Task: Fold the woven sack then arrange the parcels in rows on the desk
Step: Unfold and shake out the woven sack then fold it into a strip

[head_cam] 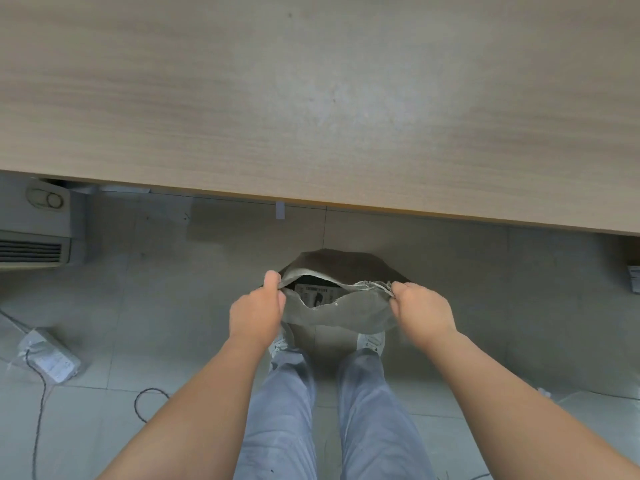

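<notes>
A grey woven sack (349, 315) stands on the floor between my feet, below the desk's front edge. My left hand (258, 315) grips the left side of its mouth and my right hand (420, 311) grips the right side, holding the mouth partly apart. Inside the opening a dark parcel with a white printed label (313, 294) shows. The rest of the sack's contents are hidden. The wooden desk (311, 98) fills the upper half of the view with no parcels visible on it.
A beige machine with a vent (31, 251) stands on the floor at the left. A white power adapter (52, 356) with a dark cable lies at lower left. A white tag (280, 210) hangs under the desk edge.
</notes>
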Tool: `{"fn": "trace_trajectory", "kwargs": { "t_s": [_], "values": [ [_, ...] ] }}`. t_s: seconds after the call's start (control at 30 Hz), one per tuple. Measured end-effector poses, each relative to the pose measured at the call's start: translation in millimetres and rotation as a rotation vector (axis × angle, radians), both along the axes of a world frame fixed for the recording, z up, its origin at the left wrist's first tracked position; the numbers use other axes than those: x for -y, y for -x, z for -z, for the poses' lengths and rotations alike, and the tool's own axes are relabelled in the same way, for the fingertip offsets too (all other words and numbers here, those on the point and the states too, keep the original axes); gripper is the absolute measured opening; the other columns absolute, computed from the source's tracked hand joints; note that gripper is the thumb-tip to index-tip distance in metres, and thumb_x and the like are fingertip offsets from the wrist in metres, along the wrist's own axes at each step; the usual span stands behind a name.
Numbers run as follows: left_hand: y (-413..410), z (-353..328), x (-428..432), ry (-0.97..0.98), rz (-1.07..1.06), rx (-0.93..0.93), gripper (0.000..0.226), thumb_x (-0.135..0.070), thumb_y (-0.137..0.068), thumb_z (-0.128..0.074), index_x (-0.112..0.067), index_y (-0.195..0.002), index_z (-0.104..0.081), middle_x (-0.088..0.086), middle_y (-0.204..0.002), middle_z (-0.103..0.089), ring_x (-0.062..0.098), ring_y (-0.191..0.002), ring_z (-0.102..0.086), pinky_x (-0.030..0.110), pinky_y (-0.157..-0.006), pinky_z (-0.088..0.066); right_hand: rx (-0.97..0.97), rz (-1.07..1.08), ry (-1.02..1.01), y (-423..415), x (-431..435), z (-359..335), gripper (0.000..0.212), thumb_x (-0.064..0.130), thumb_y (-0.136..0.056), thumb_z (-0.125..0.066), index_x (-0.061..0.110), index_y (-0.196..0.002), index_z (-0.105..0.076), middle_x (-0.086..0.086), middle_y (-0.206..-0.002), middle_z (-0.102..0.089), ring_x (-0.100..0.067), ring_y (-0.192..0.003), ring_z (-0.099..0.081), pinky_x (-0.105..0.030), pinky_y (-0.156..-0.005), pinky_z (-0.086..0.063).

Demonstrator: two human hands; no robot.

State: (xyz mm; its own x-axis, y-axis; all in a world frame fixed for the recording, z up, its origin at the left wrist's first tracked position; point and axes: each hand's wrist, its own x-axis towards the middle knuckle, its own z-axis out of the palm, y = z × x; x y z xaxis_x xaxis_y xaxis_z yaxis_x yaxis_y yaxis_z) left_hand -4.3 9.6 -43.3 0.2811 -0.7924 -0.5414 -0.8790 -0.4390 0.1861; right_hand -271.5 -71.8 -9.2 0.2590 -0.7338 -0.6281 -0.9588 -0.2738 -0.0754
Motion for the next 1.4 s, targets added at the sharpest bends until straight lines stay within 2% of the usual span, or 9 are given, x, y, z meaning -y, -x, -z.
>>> {"fn": "trace_trajectory", "kwargs": {
  "t_s": [0.1,0.3,0.43,0.6,0.8,0.9,1.07,1.17,1.4],
  "values": [
    [-3.1,-19.6,1.7,0.046,-0.046,-0.061,0.016,-0.025,-0.103,-0.038,-0.022,-0.118,-0.044,0.010,-0.083,-0.070,0.038,-0.073,-0.062,0.039,-0.063,-0.045,0.080,0.113,-0.011,-0.6,-2.5,-23.8,0.018,0.023,-0.098,-0.041,0.019,-0.080,-0.038,-0.002,-0.083,-0.051,-0.034,-0.078,-0.049,-0.036,-0.065,-0.037],
    [-10.3,-76.7,6.8,0.203,-0.064,-0.155,0.014,-0.034,-0.104,-0.044,-0.027,-0.108,-0.055,0.001,-0.085,-0.069,0.031,-0.078,-0.063,0.040,-0.065,-0.051,0.229,0.222,0.086,2.9,-9.2,-80.7,0.030,0.013,-0.086,-0.046,0.019,-0.064,-0.026,-0.002,-0.064,-0.046,-0.033,-0.066,-0.045,-0.037,-0.054,-0.031],
    [-18.3,-110.2,3.7,0.404,-0.015,-0.070,0.005,-0.017,-0.094,-0.062,-0.020,-0.096,-0.064,-0.001,-0.091,-0.061,0.026,-0.084,-0.056,0.035,-0.064,-0.044,0.383,0.328,0.169,10.7,-15.1,-119.9,0.036,0.003,-0.078,-0.050,0.018,-0.059,-0.023,0.000,-0.051,-0.030,-0.023,-0.053,-0.027,-0.035,-0.050,-0.017],
    [-13.7,-162.3,-3.5,0.479,-0.069,-0.078,0.029,0.002,-0.087,-0.051,-0.026,-0.086,-0.045,-0.004,-0.077,-0.064,0.030,-0.069,-0.056,0.039,-0.061,-0.046,0.562,0.439,0.245,16.8,-17.0,-171.0,0.036,-0.002,-0.076,-0.048,0.018,-0.058,-0.024,0.001,-0.051,-0.024,-0.017,-0.053,-0.019,-0.033,-0.055,-0.014],
    [-12.7,-220.8,10.6,0.601,-0.131,-0.227,0.031,0.003,-0.090,-0.046,-0.026,-0.100,-0.049,-0.002,-0.094,-0.075,0.039,-0.088,-0.067,0.044,-0.075,-0.054,0.686,0.424,0.355,22.2,-5.6,-243.4,0.038,-0.001,-0.077,-0.047,0.019,-0.056,-0.022,0.004,-0.052,-0.019,-0.013,-0.053,-0.015,-0.033,-0.057,-0.012],
    [-19.6,-257.9,21.1,0.729,-0.081,-0.265,0.041,0.007,-0.085,-0.046,-0.031,-0.101,-0.046,0.002,-0.095,-0.077,0.036,-0.091,-0.071,0.045,-0.075,-0.056,0.759,0.400,0.377,26.8,1.5,-281.7,0.021,0.013,-0.072,-0.043,0.012,-0.056,-0.030,0.005,-0.053,-0.018,-0.013,-0.053,-0.015,-0.033,-0.057,-0.011],
    [-38.6,-325.6,38.9,0.975,0.159,-0.159,0.009,-0.024,-0.088,-0.042,-0.028,-0.095,-0.046,0.007,-0.062,-0.065,0.037,-0.055,-0.062,0.038,-0.049,-0.049,0.831,0.351,0.448,28.4,17.2,-343.8,0.020,0.013,-0.073,-0.043,0.001,-0.057,-0.043,0.006,-0.052,-0.020,-0.012,-0.051,-0.017,-0.033,-0.055,-0.012],
    [-54.7,-366.0,53.7,1.069,0.310,-0.075,0.033,-0.044,-0.095,-0.037,-0.021,-0.076,-0.052,0.005,-0.051,-0.055,0.035,-0.046,-0.055,0.034,-0.043,-0.043,0.826,0.296,0.523,27.0,22.4,-384.6,0.019,0.015,-0.065,-0.040,-0.001,-0.055,-0.042,0.006,-0.050,-0.019,-0.012,-0.049,-0.018,-0.034,-0.055,-0.012],
    [-79.0,-454.8,88.6,1.203,0.555,0.097,0.045,-0.044,-0.097,-0.038,-0.016,-0.062,-0.046,0.006,-0.045,-0.047,0.034,-0.041,-0.048,0.032,-0.041,-0.042,0.771,0.180,0.698,16.0,30.2,-482.4,0.019,0.016,-0.064,-0.041,0.012,-0.049,-0.030,0.006,-0.047,-0.020,-0.012,-0.046,-0.018,-0.031,-0.047,-0.015]
  ]
}}
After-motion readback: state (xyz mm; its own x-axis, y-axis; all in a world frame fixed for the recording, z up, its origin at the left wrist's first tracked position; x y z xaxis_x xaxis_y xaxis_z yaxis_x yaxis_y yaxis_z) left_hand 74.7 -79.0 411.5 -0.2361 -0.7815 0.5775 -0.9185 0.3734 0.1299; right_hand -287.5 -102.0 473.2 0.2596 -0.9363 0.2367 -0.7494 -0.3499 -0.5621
